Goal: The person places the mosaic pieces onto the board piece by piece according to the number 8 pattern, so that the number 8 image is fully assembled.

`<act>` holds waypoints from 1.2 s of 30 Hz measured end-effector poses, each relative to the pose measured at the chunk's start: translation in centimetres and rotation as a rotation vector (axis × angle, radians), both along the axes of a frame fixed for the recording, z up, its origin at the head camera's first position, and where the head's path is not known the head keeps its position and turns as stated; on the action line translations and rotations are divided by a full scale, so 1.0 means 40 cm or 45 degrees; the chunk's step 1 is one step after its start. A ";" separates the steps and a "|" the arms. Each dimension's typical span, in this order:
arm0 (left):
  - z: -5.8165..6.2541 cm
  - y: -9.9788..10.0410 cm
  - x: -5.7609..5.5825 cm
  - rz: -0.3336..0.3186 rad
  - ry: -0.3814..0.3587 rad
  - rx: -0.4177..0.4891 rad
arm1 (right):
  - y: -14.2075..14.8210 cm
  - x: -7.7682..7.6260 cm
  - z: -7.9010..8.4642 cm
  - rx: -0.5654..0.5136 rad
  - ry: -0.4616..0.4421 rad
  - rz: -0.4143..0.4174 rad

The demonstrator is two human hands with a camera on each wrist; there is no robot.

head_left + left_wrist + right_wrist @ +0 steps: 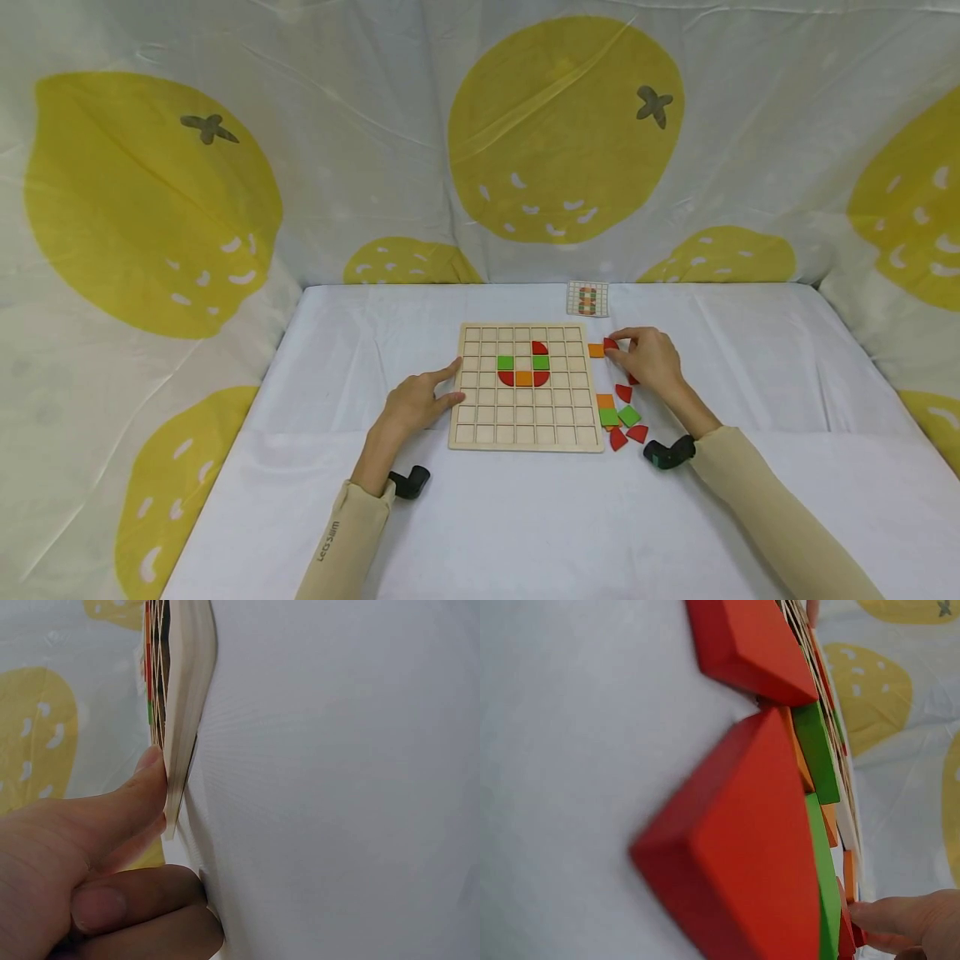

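Note:
A wooden grid board (526, 446) lies on the white cloth. On it, red quarter-circle pieces, two green squares (506, 363) and one orange square (523, 378) form a U shape. My left hand (412, 402) touches the board's left edge with thumb and forefinger spread apart; its other fingers look bent in the left wrist view. Right of the board, my right hand (651, 358) pinches a red quarter-circle piece (611, 343) beside a loose orange square (596, 351). Part of another red piece (633, 380) shows under that hand.
Loose red, green (629, 415) and orange pieces lie along the board's right edge, some overlapping. A small pattern card (587, 298) lies behind the board. Lemon-printed cloth (375, 167) hangs at the back and sides. In the right wrist view, red pieces (757, 855) fill the foreground.

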State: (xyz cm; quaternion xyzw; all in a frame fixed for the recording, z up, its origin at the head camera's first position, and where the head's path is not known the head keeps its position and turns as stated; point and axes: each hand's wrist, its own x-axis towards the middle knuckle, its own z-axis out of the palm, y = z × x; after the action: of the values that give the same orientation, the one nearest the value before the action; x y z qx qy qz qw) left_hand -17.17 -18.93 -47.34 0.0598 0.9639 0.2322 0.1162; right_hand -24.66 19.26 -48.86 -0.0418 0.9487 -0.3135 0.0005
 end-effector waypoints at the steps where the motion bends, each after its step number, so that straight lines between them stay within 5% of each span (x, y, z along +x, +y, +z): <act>1: 0.000 0.000 0.000 0.000 -0.001 -0.001 | 0.001 0.000 0.000 -0.001 -0.006 0.010; 14: 0.003 -0.001 0.003 -0.009 0.022 -0.022 | 0.038 0.007 0.020 0.006 -0.210 0.183; 36: 0.007 0.002 0.002 -0.009 0.024 -0.019 | 0.039 0.024 0.020 -0.066 -0.010 0.082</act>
State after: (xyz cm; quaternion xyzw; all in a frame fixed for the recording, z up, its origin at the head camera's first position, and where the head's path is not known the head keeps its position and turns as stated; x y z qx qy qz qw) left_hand -17.08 -18.86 -47.04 0.0644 0.9664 0.2241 0.1081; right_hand -23.69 20.83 -48.06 -0.0711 0.9384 -0.3380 0.0132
